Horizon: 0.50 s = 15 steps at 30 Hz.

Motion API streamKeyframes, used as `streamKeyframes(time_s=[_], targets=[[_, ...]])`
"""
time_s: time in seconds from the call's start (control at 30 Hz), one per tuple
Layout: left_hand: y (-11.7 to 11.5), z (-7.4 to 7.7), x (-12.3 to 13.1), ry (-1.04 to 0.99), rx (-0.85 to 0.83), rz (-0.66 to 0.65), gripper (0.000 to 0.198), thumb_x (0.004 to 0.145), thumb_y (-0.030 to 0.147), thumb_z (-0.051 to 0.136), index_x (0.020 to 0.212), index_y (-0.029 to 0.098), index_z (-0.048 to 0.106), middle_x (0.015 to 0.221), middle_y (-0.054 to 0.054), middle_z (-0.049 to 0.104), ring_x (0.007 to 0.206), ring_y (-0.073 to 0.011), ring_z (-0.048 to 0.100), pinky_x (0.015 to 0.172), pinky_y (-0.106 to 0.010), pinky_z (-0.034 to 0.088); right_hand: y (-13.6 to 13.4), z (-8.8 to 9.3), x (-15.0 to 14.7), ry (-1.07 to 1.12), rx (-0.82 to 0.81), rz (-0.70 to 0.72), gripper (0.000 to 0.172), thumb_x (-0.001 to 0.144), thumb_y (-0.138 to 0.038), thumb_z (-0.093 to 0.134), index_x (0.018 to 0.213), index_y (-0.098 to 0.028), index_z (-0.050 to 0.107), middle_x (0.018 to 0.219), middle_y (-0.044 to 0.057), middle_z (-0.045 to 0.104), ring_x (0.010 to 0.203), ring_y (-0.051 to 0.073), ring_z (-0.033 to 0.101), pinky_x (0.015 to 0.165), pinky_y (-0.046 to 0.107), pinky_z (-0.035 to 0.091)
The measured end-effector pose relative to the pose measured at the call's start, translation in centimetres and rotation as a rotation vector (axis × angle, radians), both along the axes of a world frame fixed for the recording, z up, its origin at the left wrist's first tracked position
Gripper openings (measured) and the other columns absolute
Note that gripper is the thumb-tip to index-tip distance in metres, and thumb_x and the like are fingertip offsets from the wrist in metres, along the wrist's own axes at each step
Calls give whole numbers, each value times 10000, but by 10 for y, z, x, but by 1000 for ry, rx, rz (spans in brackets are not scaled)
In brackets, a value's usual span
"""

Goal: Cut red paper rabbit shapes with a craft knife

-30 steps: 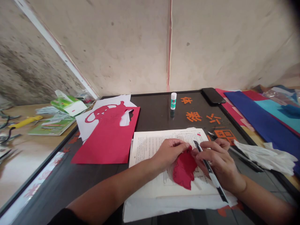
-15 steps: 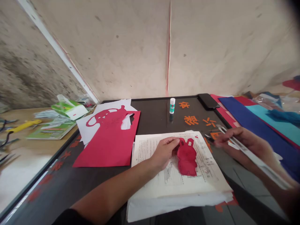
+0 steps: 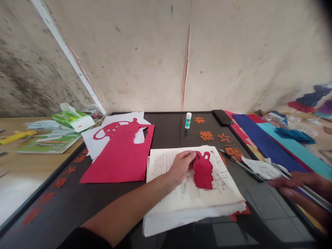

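Note:
A red paper cut-out shaped like a rabbit (image 3: pixel 203 169) lies on a stack of printed pages (image 3: pixel 192 197) on the dark mat. My left hand (image 3: pixel 181 165) rests on the pages, its fingers closed on the cut-out's left edge near one ear. My right hand (image 3: pixel 298 185) is blurred at the right edge of the mat, beside a crumpled white cloth (image 3: pixel 259 167), and holds a long slim craft knife (image 3: pixel 316 197).
A red sheet with a shape cut out (image 3: pixel 120 155) lies on white paper at the left. A glue stick (image 3: pixel 188 120), orange paper characters (image 3: pixel 207 135), a phone (image 3: pixel 222 117) and a black pen (image 3: pixel 240 165) sit on the mat. Coloured paper sheets (image 3: pixel 264 141) lie at the right.
My right hand has left the cut-out and swung out to the right with the knife. The cut-out was turned flat with its ears up; my left hand stays on it.

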<state>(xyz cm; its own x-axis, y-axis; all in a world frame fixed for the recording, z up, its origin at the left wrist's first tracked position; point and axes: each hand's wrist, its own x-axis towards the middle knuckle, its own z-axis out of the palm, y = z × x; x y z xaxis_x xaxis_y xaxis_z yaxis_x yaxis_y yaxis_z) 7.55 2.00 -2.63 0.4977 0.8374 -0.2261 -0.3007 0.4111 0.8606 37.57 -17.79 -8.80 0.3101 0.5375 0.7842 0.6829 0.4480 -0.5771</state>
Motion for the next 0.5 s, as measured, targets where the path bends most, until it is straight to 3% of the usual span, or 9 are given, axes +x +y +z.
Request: streamKeyframes(time_s=[0.1,0.17,0.2,0.33,0.5], targets=[[-1,1,-2,26,48,-10,201,940,320,626,960,120,638,880,-28,653,741,-127,631,708,-289,535,75,75,-40,30,-450,59,130,886,-345,678,1005,-296,659,1054,67,719,970,253,674,785,370,555],[-3,1,-2,39,85,-13,206,899,324,660,926,120,655,839,-29,669,722,-122,630,722,-275,518,112,105,-75,125,-606,135,205,845,-388,713,954,-241,619,919,53,731,857,249,694,746,376,546],[-4,1,-2,47,105,-17,221,876,340,674,913,122,662,824,-31,677,717,-123,632,727,-270,511,126,110,-90,181,-608,204,252,826,-418,724,931,-229,596,872,37,722,807,226,693,726,357,542],[-9,4,-2,103,215,-90,333,821,421,686,979,129,667,918,-75,712,817,-166,671,768,-288,514,149,95,-118,353,-720,420,342,739,-409,799,878,-207,560,767,3,684,695,173,662,683,304,513],[-4,18,-13,304,404,-302,750,716,265,743,1389,124,444,1055,-147,714,917,-259,706,731,-334,552,141,76,-111,465,-627,319,320,760,-430,778,846,-225,548,758,-7,660,681,166,630,648,283,492]])
